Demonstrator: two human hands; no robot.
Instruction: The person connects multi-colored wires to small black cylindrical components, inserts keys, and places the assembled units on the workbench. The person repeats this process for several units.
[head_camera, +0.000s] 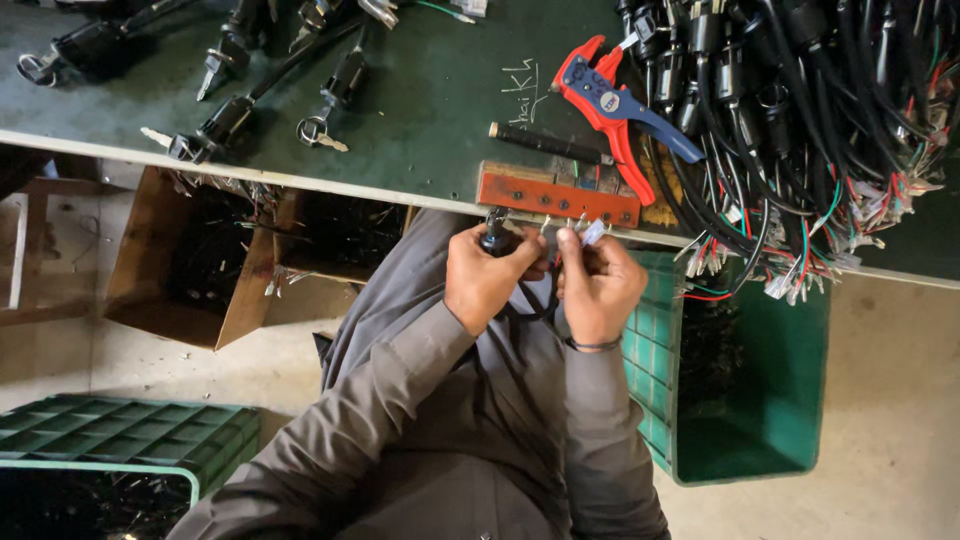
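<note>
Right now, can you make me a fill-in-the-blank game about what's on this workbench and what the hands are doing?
1. The wire stripper on the table has red and ____ handles.
2. The crate beside the person's knees is ____.
3. The left hand grips a ____ cable part.
4. The right hand pinches thin ____.

Missing words: blue; green; black; wires

Item I have in hand: black switch unit, small dark cylindrical body with black cable, upright, gripped at the table's front edge. Its cable loops down between both wrists. Item two: white connector, small pale plastic piece at wire ends, pinched, tilted up beside the switch.
</note>
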